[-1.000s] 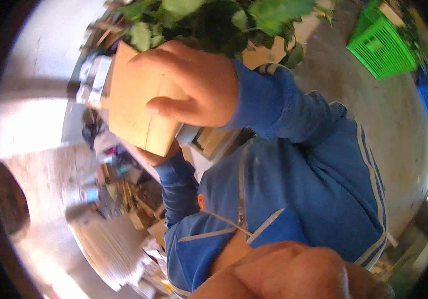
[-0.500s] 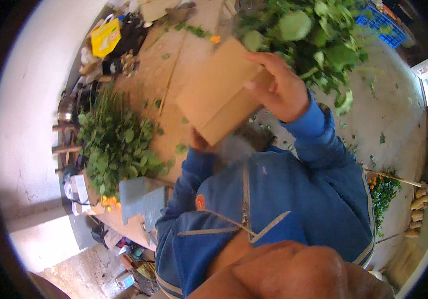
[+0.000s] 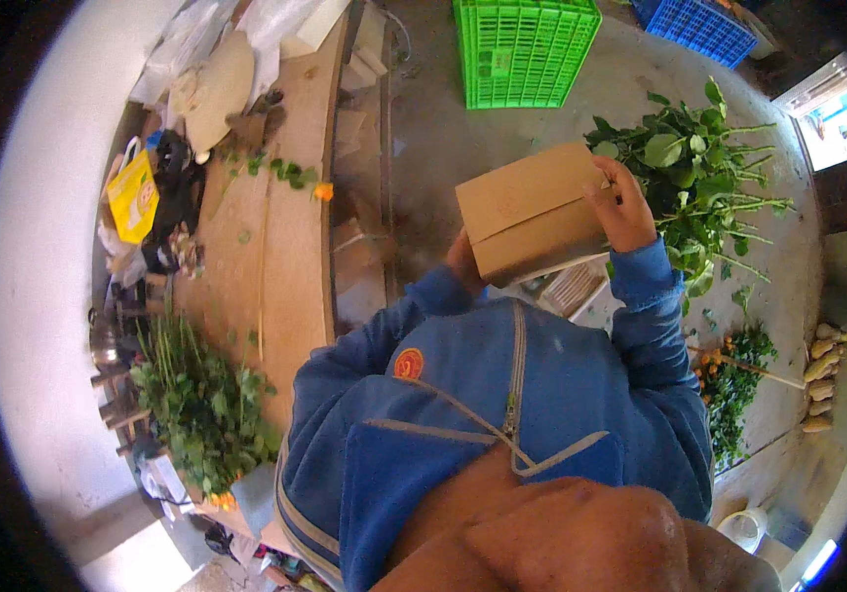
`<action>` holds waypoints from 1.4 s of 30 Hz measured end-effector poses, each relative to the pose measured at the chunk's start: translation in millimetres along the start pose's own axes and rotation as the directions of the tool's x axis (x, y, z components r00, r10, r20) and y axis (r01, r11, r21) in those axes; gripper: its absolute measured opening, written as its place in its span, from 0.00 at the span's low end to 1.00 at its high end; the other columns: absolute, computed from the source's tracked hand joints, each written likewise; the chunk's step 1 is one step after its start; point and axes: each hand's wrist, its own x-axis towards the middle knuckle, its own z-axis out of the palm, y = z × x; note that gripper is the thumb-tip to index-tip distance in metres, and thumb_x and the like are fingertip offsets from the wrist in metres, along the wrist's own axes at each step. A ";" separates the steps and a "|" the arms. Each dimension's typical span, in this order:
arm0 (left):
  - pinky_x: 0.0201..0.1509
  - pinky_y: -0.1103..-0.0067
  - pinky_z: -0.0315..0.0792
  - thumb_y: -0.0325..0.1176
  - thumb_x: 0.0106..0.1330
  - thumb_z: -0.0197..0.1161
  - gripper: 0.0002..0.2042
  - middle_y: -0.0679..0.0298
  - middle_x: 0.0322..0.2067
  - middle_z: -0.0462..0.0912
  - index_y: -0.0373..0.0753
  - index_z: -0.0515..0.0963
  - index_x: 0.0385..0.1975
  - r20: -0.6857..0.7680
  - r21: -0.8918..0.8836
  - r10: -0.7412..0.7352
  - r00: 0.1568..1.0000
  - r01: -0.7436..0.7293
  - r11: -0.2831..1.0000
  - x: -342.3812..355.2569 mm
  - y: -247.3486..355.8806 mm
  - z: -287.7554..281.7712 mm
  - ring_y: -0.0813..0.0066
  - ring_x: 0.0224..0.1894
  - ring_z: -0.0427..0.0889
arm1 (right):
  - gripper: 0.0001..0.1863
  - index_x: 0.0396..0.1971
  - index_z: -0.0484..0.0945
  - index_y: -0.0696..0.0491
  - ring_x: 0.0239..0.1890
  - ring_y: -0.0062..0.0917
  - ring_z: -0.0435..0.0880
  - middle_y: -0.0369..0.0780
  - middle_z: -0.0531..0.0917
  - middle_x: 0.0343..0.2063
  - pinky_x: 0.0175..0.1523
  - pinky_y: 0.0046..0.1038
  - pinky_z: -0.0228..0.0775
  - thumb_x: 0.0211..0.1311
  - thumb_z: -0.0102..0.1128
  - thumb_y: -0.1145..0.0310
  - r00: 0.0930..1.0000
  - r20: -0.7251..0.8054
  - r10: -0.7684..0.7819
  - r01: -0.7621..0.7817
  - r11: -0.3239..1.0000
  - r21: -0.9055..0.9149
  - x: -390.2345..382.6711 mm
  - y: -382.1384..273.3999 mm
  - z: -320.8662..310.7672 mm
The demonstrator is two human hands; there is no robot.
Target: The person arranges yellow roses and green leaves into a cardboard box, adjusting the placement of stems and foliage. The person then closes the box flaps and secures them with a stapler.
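A brown cardboard box (image 3: 527, 202), with a crease or flap edge across its upper face, is held out in front of my chest. My right hand (image 3: 623, 205) grips its right end, fingers curled over the edge. My left hand (image 3: 463, 261) is at its lower left corner, closed against the box, with most of the fingers hidden behind it. Just beyond my right hand lies a large bunch of leafy green stems (image 3: 695, 163), cut ends pointing right. Below the box, part of a pale ribbed tray-like thing (image 3: 574, 288) shows.
To my left runs a wooden table (image 3: 295, 212), with an orange flower (image 3: 323, 191), leafy flower bunches (image 3: 201, 405) and a yellow bag (image 3: 132, 202) on or beside it. A green crate (image 3: 527, 54) and a blue crate (image 3: 705, 30) stand ahead. More orange flowers (image 3: 730, 385) lie at right.
My view and body have turned rightward, away from the table. The box is still in both hands, now beside the floor bunch. The green crate has come into view.
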 end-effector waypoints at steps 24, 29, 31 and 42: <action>0.60 0.62 0.67 0.58 0.67 0.45 0.31 0.59 0.61 0.67 0.42 0.60 0.64 -0.045 -0.004 0.141 0.989 -0.141 0.990 682.3 404.7 -155.5 0.58 0.60 0.69 | 0.13 0.46 0.76 0.55 0.41 0.17 0.78 0.34 0.81 0.39 0.48 0.20 0.70 0.61 0.59 0.72 0.986 -0.134 -0.098 0.150 0.867 0.475 742.2 133.7 64.9; 0.59 0.62 0.67 0.62 0.66 0.43 0.34 0.60 0.59 0.70 0.42 0.62 0.63 -0.254 0.214 0.194 0.948 -0.141 0.967 797.0 444.7 -195.4 0.60 0.59 0.71 | 0.20 0.50 0.75 0.48 0.36 0.19 0.78 0.35 0.80 0.43 0.34 0.22 0.72 0.60 0.60 0.55 0.997 -0.041 -0.059 0.065 0.984 0.168 885.6 231.1 94.3; 0.60 0.62 0.67 0.62 0.67 0.42 0.33 0.60 0.59 0.70 0.42 0.63 0.62 -0.391 0.292 0.177 0.903 -0.061 0.955 823.9 449.1 -201.7 0.61 0.59 0.70 | 0.22 0.51 0.75 0.48 0.36 0.20 0.78 0.36 0.79 0.43 0.32 0.22 0.73 0.60 0.60 0.53 1.000 0.008 -0.013 0.011 0.965 0.261 926.1 277.2 112.7; 0.60 0.70 0.66 0.41 0.71 0.46 0.20 0.58 0.53 0.76 0.35 0.70 0.56 -0.002 0.826 0.601 0.799 -0.338 0.452 821.6 366.3 -279.7 0.65 0.54 0.73 | 0.24 0.57 0.67 0.51 0.31 0.24 0.73 0.35 0.76 0.36 0.30 0.28 0.68 0.63 0.55 0.59 0.859 0.503 0.093 -0.414 0.704 0.577 955.2 430.0 186.0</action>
